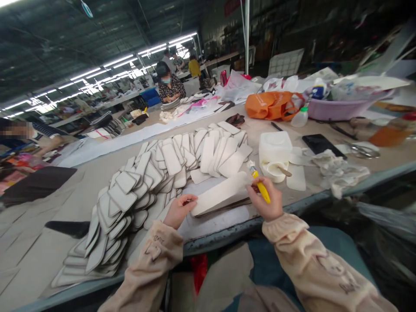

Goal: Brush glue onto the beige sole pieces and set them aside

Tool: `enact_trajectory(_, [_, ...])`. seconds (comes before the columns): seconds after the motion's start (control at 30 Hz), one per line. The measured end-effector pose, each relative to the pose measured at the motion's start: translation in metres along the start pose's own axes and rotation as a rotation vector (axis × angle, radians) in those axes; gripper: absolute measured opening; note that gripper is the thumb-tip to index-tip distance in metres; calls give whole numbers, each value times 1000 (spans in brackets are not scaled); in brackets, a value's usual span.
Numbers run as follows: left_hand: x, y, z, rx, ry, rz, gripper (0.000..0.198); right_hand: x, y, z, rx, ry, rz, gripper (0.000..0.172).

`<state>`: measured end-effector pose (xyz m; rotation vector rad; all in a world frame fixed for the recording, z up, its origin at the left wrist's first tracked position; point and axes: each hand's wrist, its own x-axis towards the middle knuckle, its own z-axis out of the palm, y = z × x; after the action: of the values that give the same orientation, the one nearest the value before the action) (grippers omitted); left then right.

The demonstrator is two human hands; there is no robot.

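Observation:
My left hand (180, 210) pinches the near left end of a long cream strip with rounded ends (224, 190). Under that strip lies a stack of similar long pieces, on a white sheet (224, 220). A paintbrush with a yellow handle (262, 190) is gripped in my right hand (269, 203), its bristles pointing up and away. The fingertips of that hand also come close to the strip's far right end; whether they touch it I cannot tell. Just beyond the brush stands a cut-open white plastic container (274, 149), with a small stick (284, 171) leaning in its lower part.
Many overlapping pale rounded pieces (170, 158) curve across the table's left and middle. To the right lie a black phone (323, 145), a crumpled cloth (339, 171), an orange bag (273, 105) and a purple basin (341, 108). Co-workers sit at the table's far side and left.

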<state>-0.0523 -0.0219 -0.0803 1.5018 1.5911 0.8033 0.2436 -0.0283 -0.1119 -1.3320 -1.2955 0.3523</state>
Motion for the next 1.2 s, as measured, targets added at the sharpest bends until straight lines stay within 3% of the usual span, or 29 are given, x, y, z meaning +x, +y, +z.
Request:
enact_trajectory(0.17, [11, -9, 8, 174, 172, 14, 31, -3, 3, 1, -276, -131, -44, 20])
enact_trajectory(0.43, [14, -17, 14, 308, 190, 9, 31, -3, 8, 7, -434, -196, -12, 22])
enact_trajectory(0.73, [-18, -36, 7, 417, 317, 306, 19, -2, 15, 10, -467, -199, 28, 23])
enact_trajectory(0.9, [-39, -49, 16, 438, 293, 476, 21, -1, 20, 10, -463, -192, 25, 23])
enact_trajectory(1.2, [-37, -62, 22, 537, 277, 633, 17, 0, 24, 10, -454, -203, 12, 26])
